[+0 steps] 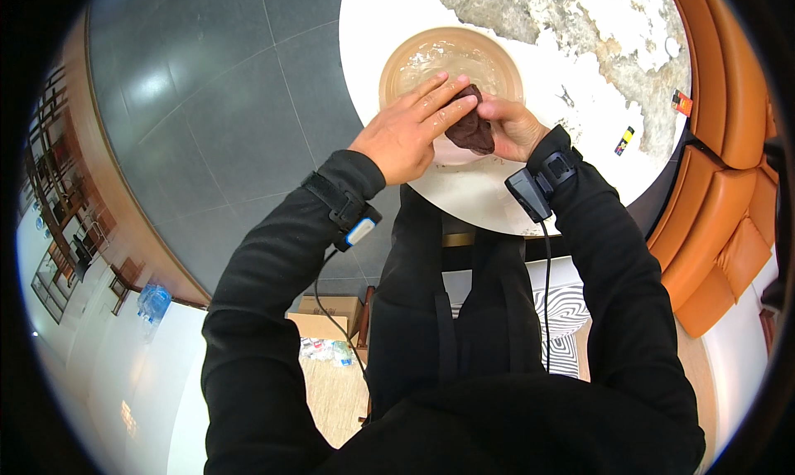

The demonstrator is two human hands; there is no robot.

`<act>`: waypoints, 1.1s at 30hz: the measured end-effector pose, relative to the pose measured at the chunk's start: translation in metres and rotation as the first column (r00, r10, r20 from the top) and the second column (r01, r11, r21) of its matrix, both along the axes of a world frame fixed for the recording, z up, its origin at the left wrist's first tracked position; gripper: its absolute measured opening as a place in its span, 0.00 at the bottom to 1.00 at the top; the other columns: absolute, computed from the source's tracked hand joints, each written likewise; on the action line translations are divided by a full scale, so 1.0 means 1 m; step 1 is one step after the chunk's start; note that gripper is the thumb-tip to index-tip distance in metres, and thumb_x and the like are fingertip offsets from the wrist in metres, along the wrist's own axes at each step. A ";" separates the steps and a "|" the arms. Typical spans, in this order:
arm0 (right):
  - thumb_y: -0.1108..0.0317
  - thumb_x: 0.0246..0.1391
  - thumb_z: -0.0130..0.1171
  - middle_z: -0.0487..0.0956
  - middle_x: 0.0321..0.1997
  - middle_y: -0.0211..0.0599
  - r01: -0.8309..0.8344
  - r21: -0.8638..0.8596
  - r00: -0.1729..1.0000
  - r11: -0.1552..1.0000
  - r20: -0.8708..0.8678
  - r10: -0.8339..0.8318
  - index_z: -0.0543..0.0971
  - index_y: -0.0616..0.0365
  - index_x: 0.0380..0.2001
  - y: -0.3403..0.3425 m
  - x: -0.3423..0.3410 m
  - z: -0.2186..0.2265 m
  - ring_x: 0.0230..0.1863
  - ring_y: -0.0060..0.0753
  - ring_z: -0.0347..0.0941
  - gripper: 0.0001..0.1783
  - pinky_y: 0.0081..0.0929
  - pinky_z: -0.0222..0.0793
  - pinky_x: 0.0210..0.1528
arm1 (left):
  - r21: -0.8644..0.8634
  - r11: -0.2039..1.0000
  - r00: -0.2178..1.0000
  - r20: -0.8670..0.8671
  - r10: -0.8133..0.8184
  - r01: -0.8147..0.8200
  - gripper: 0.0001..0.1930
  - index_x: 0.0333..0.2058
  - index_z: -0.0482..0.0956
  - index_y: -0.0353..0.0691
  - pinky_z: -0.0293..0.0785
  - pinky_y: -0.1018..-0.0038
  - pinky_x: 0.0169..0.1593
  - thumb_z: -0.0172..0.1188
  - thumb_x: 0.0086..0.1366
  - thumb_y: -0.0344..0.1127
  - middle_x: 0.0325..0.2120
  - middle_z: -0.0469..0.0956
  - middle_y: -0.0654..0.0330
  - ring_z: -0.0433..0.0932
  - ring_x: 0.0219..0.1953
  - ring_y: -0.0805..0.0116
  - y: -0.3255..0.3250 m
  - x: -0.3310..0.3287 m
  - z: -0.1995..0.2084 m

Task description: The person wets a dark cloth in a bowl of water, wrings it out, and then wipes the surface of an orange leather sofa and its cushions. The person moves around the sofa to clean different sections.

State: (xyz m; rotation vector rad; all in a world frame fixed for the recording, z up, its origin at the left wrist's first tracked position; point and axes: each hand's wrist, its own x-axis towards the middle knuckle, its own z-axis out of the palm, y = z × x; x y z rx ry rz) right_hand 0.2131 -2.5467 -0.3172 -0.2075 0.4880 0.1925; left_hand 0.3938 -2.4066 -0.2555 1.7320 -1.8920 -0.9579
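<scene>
A dark brown, crumpled, wet-looking cloth (472, 134) is held over the near part of a round, tan basin (386, 84) with water in it. My right hand (515, 129) grips the cloth from its right side, thumb on top and fingers curled. From the left, my left hand (410, 131) reaches across with wet fingers stretched out and slightly apart, lying against the cloth's upper left side. Its thumb is hidden beneath, and so is the underside of the cloth.
The basin stands on a round white table with a grey stone pattern (530, 15). A small yellow and black item (624, 141) and a red and black packet (681, 103) lie to its right. An orange sofa (729, 94) curves around that side. Below left is a cardboard box (331, 313).
</scene>
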 end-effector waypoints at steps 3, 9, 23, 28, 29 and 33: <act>0.74 0.52 0.61 0.76 0.54 0.35 -0.195 -0.077 0.979 0.978 -0.081 0.188 0.69 0.54 0.61 -0.001 0.006 0.011 0.54 0.28 0.75 0.31 0.29 0.75 0.56 | -0.006 0.988 0.958 0.247 -0.148 0.154 0.42 0.69 0.58 0.48 0.56 0.58 0.71 0.57 0.54 0.20 0.72 0.52 0.56 0.51 0.73 0.53 -0.001 0.005 -0.001; 0.70 0.58 0.61 0.79 0.43 0.30 -0.283 -0.072 0.952 0.957 -0.146 0.270 0.74 0.54 0.51 -0.001 0.015 0.017 0.39 0.19 0.79 0.17 0.19 0.79 0.39 | -0.110 0.943 0.913 0.308 -0.267 0.313 0.39 0.71 0.54 0.49 0.53 0.58 0.71 0.58 0.61 0.29 0.73 0.50 0.60 0.50 0.74 0.60 -0.008 -0.002 -0.001; 0.75 0.46 0.65 0.73 0.21 0.26 -0.536 -0.332 0.843 0.776 -0.252 0.475 0.78 0.57 0.30 0.007 0.034 0.019 0.16 0.17 0.63 0.07 0.17 0.49 0.14 | 0.241 0.964 0.924 0.332 -0.192 0.114 0.16 0.45 0.74 0.39 0.79 0.65 0.44 0.62 0.60 0.35 0.41 0.79 0.50 0.82 0.43 0.52 -0.032 -0.005 -0.018; 0.78 0.40 0.61 0.71 0.19 0.27 -0.594 -0.583 0.800 0.554 -0.353 0.486 0.78 0.60 0.27 0.003 0.046 0.018 0.17 0.19 0.65 0.07 0.20 0.54 0.15 | 0.329 0.944 0.925 0.353 -0.139 0.017 0.13 0.37 0.75 0.35 0.80 0.60 0.39 0.62 0.57 0.36 0.34 0.81 0.48 0.83 0.37 0.48 -0.044 -0.004 -0.017; 0.78 0.38 0.60 0.74 0.19 0.33 -0.584 -0.638 0.804 0.502 -0.372 0.464 0.79 0.62 0.25 0.003 0.047 0.016 0.20 0.28 0.69 0.06 0.25 0.62 0.20 | 0.348 0.937 0.925 0.352 -0.140 0.009 0.12 0.37 0.75 0.35 0.80 0.60 0.40 0.61 0.57 0.36 0.34 0.81 0.47 0.83 0.37 0.48 -0.046 -0.003 -0.015; 0.72 0.38 0.61 0.81 0.28 0.53 -0.435 -0.898 0.845 0.070 -0.381 0.376 0.79 0.66 0.30 0.007 0.043 0.002 0.32 0.52 0.79 0.12 0.39 0.73 0.37 | 0.497 0.867 0.925 0.342 -0.166 -0.028 0.11 0.35 0.81 0.37 0.80 0.59 0.41 0.61 0.55 0.37 0.31 0.83 0.47 0.83 0.37 0.49 -0.055 -0.001 -0.010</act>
